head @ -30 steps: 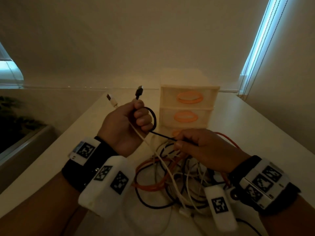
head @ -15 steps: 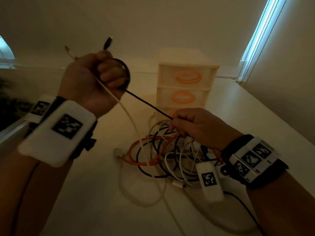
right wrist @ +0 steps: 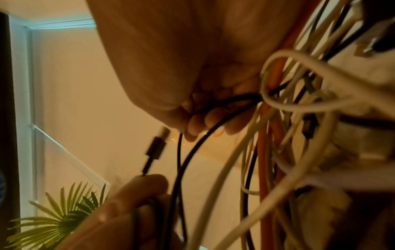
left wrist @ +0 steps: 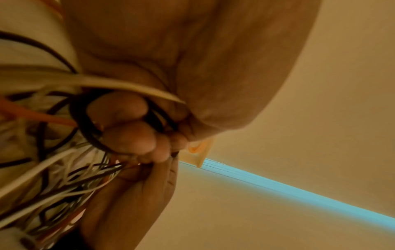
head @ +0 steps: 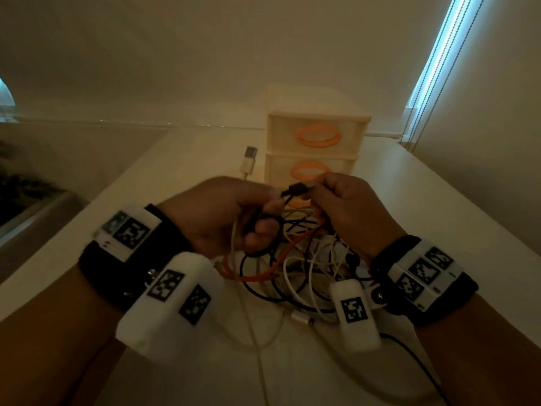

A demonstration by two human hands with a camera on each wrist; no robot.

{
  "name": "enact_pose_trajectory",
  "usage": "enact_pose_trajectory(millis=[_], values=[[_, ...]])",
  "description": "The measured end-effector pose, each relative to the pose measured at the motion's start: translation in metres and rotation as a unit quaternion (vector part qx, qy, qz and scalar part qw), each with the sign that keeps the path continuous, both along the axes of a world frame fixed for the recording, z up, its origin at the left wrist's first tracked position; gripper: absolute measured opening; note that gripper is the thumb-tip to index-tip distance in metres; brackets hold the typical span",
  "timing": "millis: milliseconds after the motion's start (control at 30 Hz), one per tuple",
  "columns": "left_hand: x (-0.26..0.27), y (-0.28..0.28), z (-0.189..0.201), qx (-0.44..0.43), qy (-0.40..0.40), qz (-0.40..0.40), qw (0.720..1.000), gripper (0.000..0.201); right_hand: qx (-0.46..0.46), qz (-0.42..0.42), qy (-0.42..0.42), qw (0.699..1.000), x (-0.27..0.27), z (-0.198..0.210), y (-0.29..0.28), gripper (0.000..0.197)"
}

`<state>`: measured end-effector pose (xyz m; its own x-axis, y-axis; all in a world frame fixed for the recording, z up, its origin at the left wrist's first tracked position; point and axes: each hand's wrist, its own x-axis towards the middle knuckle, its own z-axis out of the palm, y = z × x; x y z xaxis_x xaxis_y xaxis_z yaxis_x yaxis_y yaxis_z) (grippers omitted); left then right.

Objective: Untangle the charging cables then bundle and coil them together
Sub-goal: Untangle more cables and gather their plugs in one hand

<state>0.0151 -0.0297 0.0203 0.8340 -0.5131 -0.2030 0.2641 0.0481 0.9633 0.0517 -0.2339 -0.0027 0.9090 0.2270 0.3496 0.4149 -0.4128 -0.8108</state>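
Blurring and dim amber light make single strands hard to follow where the tangle of cables [head: 295,268] lies on the pale table [head: 439,224] beneath both wrists; thin round white, black and orange cords cross there, and the wrist cameras show them only as smeared streaks. Curled round a small loop of the black cable [head: 265,230] and a white cable [head: 234,238], the left hand [head: 222,212] has its fingertips hidden in the head view. Pinching the same black cord just behind its blocky black plug [head: 297,189], the right hand [head: 348,209] hides most of the bottom drawer. Half a second ago the left hand was raised high to the left with the cord stretched taut; now both hands meet close above the heap. Behind stands a cream plastic drawer unit [head: 317,124] with orange oval handles.
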Motion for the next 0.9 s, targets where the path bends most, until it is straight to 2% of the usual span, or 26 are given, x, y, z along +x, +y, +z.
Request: enact_pose_trajectory(millis=[67,167,267,400,600,700,767,833,900], values=[[0.002,-0.003,-0.005,0.004,0.003,0.013,1.000,0.026,0.032,0.009,-0.003,0.999,-0.001,0.000,-0.001,0.023],[0.006,-0.002,-0.008,-0.095,0.029,0.043,0.994,0.029,0.062,0.031,-0.004,0.998,-0.002,0.001,-0.003,0.020],[0.006,-0.009,-0.009,-0.196,0.023,0.097,0.975,0.033,0.035,0.070,-0.012,0.997,-0.007,0.000,-0.001,0.015],[0.004,-0.020,-0.013,-0.229,0.009,0.177,0.957,0.038,0.002,0.132,0.029,0.991,-0.012,-0.003,0.004,0.010],[0.007,-0.013,-0.006,-0.344,0.045,0.239,0.907,0.031,-0.054,0.140,0.012,0.989,-0.013,0.002,-0.001,0.019],[0.008,-0.011,-0.004,-0.370,0.028,0.236,0.898,0.029,-0.080,0.148,-0.003,0.986,-0.013,0.000,-0.002,0.035],[0.009,-0.008,-0.003,-0.383,0.018,0.242,0.891,0.029,-0.127,0.128,-0.056,0.982,-0.009,0.002,-0.008,0.049],[0.013,0.001,0.002,-0.389,0.012,0.264,0.882,0.029,-0.215,0.114,-0.100,0.965,-0.005,0.008,-0.020,0.055],[0.013,0.010,0.007,-0.379,0.005,0.280,0.882,0.026,-0.278,0.122,-0.082,0.949,-0.002,0.013,-0.030,0.053]])
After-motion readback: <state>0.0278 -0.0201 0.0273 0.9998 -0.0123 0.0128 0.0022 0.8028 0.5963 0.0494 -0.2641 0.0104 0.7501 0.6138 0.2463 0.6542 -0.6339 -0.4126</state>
